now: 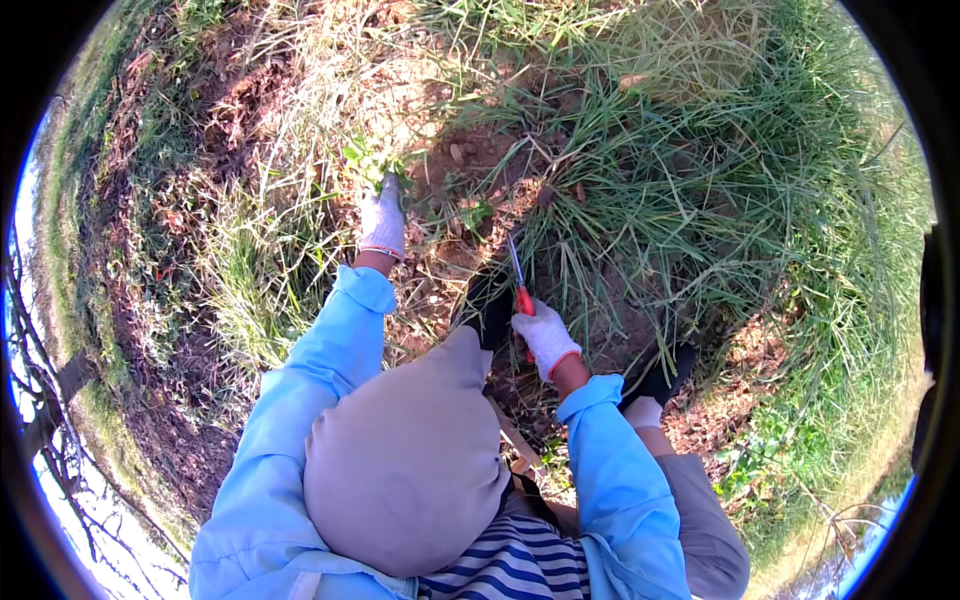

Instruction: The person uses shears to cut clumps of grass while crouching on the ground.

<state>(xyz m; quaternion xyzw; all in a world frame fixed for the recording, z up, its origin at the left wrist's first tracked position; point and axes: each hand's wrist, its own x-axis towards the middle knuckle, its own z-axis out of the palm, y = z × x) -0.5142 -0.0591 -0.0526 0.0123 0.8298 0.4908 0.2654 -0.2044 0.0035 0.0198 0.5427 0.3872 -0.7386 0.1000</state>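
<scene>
My left hand (384,217), in a white knit glove with a red-edged cuff, reaches out to the left over the ground. Its fingers are at a small leafy green plant (367,160); whether they grip it cannot be told. My right hand (546,334), gloved the same way, is closed around the red handle of a hand tool (524,301). The tool's narrow metal shaft or blade points up and away, beside my dark shoe, with its tip near the base of a grass clump (585,202).
Long green grass (720,172) spreads over the right side. Bare reddish soil (469,154) shows between my hands. Dry grass (300,97) lies at the upper left. My bent knee (405,465) and two dark shoes (664,375) are close below. Bare branches (52,405) stand at the left rim.
</scene>
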